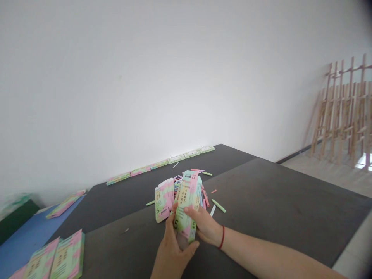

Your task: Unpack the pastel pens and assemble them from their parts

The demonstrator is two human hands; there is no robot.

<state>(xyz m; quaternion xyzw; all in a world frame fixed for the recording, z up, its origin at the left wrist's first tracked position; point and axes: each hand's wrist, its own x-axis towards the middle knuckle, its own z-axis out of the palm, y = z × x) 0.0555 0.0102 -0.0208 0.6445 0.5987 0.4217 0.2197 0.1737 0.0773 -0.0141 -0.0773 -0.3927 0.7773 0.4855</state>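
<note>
Both of my hands are closed on a pastel green and pink pen box (187, 195) with dark lettering and a "5". My left hand (173, 248) grips its lower left edge, the thumb reaching under the near end, which seems open. My right hand (207, 226) holds the right side, thumb on the printed face. Just left of it lie matching cartons (164, 201), overlapping and seemingly flat. Behind the held box is a loose pile of coloured pens (205, 195), partly hidden by it. A green pen (218, 205) and a white strip (213, 210) lie to the right.
A row of similar boxes (159, 164) lines the table's back edge by the wall. More boxes (67, 255) lie at front left, and another (65, 204) rests on a blue surface (26, 232). Wooden easels (343, 116) stand on the floor beyond the dark table (261, 217).
</note>
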